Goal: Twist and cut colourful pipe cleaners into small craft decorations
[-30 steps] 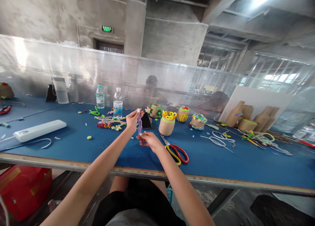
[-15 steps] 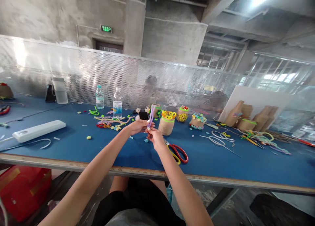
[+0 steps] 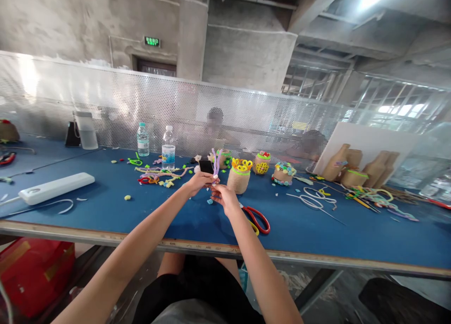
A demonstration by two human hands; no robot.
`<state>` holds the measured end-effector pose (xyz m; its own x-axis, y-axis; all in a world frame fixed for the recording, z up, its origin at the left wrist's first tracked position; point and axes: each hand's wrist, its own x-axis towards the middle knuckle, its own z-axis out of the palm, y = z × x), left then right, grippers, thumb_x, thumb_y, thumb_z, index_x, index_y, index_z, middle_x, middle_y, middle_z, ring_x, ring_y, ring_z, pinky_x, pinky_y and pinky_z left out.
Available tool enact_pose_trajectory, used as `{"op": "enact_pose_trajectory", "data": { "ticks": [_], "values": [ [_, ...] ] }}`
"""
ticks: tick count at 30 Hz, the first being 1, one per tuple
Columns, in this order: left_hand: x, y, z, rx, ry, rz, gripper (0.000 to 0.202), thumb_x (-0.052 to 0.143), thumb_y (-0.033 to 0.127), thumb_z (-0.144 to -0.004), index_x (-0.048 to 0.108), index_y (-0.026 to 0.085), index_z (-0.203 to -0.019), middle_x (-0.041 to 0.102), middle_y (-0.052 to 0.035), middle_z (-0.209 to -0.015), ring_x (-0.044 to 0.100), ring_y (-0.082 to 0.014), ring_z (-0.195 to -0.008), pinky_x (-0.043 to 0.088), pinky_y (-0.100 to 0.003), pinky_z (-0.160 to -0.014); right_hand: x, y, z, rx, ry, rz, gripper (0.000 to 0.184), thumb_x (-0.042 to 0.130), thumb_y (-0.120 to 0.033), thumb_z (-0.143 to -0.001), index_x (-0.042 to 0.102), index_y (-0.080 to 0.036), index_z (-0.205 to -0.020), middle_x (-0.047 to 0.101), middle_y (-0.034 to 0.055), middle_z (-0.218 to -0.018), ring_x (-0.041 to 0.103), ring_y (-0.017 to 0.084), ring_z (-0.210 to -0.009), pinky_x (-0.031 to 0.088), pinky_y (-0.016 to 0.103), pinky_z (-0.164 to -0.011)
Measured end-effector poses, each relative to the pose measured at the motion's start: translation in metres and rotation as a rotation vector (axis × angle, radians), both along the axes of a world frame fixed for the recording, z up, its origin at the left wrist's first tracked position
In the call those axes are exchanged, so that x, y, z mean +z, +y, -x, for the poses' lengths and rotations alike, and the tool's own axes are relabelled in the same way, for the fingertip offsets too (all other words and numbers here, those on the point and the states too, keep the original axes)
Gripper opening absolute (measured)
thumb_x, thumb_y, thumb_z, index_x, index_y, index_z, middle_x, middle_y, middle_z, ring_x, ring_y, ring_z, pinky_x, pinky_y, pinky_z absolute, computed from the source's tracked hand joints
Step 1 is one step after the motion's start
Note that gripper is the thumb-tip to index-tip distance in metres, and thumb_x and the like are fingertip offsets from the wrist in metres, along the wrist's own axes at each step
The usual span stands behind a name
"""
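A: Where's the piece?
B: Purple fuzzy strips, held up off the surface in the left grip. Two tips poke up out of the fingers, spread in a V.
A: Both grips closed on it?
B: Left, yes: pinched narrow on the strips. Right grip is just beside and below, fingertips bunched near the low end. Can't tell if it holds or only touches; fingers cover that bit.
A: Done vs left?
B: Part way, my read. Low ends look gathered; top ends free, not joined. Could be two strips or one folded; can't see any twist under the fingers.
A: Anything finished nearby?
B: Yellow-loop jar, just past the right grip: loops on top, green band on, looks complete. Green-trimmed jar behind the strips, partly hidden. Farther right of the grip: flower jar and pastel-trimmed jar, both dressed.
A: Tools, stock?
B: Scissors lie just right of the right grip, partly hidden, not in use. Phone just beyond the left grip. Fuzzy scraps left of it. White cord well right of the right grip. Brown bottles farther out look plain, so likely not started.
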<state>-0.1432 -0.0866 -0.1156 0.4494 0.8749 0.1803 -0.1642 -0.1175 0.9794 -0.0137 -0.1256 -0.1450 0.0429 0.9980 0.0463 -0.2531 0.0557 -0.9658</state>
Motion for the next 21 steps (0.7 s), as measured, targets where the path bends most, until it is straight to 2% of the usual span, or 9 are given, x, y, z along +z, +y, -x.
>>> {"op": "enact_pose_trajectory", "data": {
  "ticks": [4, 9, 12, 15, 18, 21],
  "values": [
    [0.001, 0.003, 0.004, -0.013, -0.011, 0.015, 0.021, 0.078, 0.025, -0.057, 0.071, 0.011, -0.071, 0.064, -0.0022, -0.065, 0.056, -0.0093, -0.062, 0.043, -0.022, -0.063, 0.005, -0.003, -0.005, -0.033, 0.007, -0.090, 0.031, 0.054, -0.031, -0.089, 0.054, -0.015, -0.116, 0.056, 0.0081, -0.116, 0.059, 0.021, -0.097, 0.051, 0.040, -0.081],
    [0.008, -0.001, 0.007, -0.147, 0.027, 0.068, 0.021, 0.079, 0.023, -0.056, 0.070, 0.009, -0.070, 0.064, -0.0042, -0.065, 0.058, -0.0105, -0.060, 0.047, -0.024, -0.063, 0.018, -0.009, -0.009, 0.043, 0.046, -0.200, 0.028, 0.054, -0.033, -0.089, 0.057, -0.014, -0.110, 0.061, 0.0069, -0.106, 0.060, 0.018, -0.089, 0.052, 0.037, -0.076],
    [0.011, -0.007, 0.007, -0.230, 0.041, 0.091, 0.021, 0.079, 0.023, -0.058, 0.068, 0.009, -0.069, 0.060, -0.0021, -0.058, 0.055, -0.0086, -0.053, 0.049, -0.025, -0.061, 0.025, -0.016, -0.010, 0.128, 0.061, -0.229, 0.026, 0.063, -0.035, -0.081, 0.066, -0.016, -0.098, 0.066, 0.0033, -0.086, 0.060, 0.016, -0.076, 0.051, 0.033, -0.071],
    [0.014, -0.011, 0.007, -0.304, 0.048, 0.093, 0.023, 0.081, 0.023, -0.057, 0.068, 0.009, -0.070, 0.058, -0.0001, -0.056, 0.051, -0.0059, -0.048, 0.048, -0.024, -0.057, 0.029, -0.023, -0.011, 0.218, 0.097, -0.269, 0.026, 0.074, -0.035, -0.066, 0.072, -0.019, -0.085, 0.062, -0.0005, -0.068, 0.056, 0.014, -0.066, 0.049, 0.031, -0.068],
    [0.016, -0.014, 0.009, -0.361, 0.068, 0.075, 0.025, 0.081, 0.022, -0.056, 0.068, 0.008, -0.073, 0.057, 0.0003, -0.056, 0.049, -0.0046, -0.046, 0.049, -0.023, -0.056, 0.031, -0.026, -0.013, 0.266, 0.125, -0.320, 0.024, 0.079, -0.035, -0.059, 0.074, -0.019, -0.075, 0.060, -0.0012, -0.063, 0.052, 0.011, -0.061, 0.047, 0.026, -0.063],
    [0.016, -0.014, 0.010, -0.393, 0.104, 0.042, 0.026, 0.080, 0.025, -0.059, 0.069, 0.007, -0.075, 0.058, -0.0005, -0.057, 0.050, -0.0047, -0.047, 0.049, -0.022, -0.055, 0.031, -0.026, -0.015, 0.239, 0.120, -0.352, 0.018, 0.078, -0.034, -0.061, 0.074, -0.019, -0.070, 0.060, -0.0012, -0.063, 0.050, 0.009, -0.059, 0.044, 0.023, -0.060]
  ]
}}
